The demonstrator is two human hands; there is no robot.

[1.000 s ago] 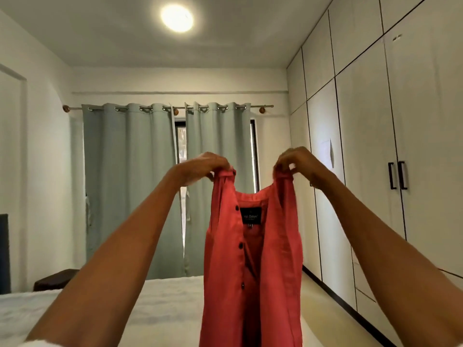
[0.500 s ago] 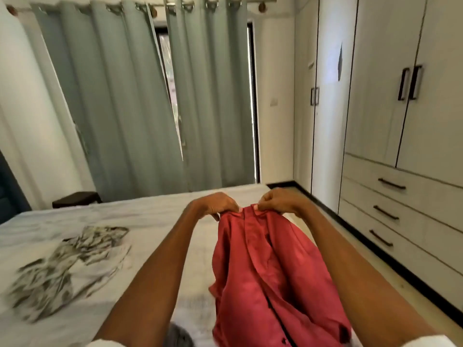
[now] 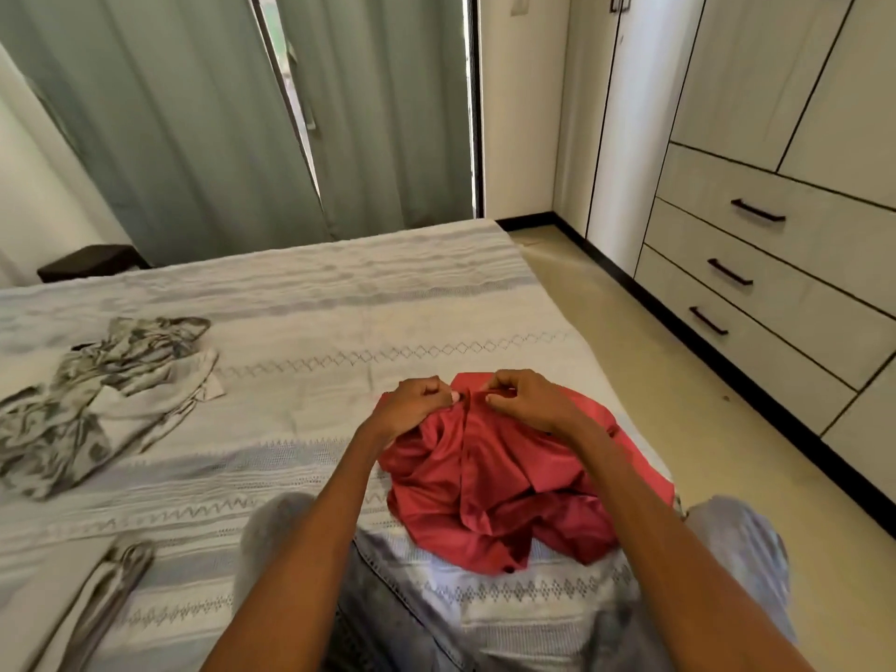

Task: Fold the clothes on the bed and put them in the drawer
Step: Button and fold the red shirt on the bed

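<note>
A red shirt (image 3: 489, 482) lies bunched on the bed (image 3: 310, 322) near its right edge, in front of my knees. My left hand (image 3: 412, 402) pinches the shirt's top edge on the left. My right hand (image 3: 526, 397) pinches the same edge just to the right, the two hands almost touching. A crumpled grey-and-white patterned garment (image 3: 97, 385) lies on the bed at the left. Closed drawers (image 3: 756, 264) with dark handles sit in the wardrobe at the right.
Grey trousers (image 3: 417, 618) lie on the bed under my arms, and a strip of grey cloth (image 3: 111, 594) at the lower left. Curtains (image 3: 203, 114) hang behind the bed. A strip of floor (image 3: 654, 380) runs between bed and wardrobe.
The shirt has come down from head height onto the bed and now lies bunched. My hands moved close together on its top edge. The view tilted down.
</note>
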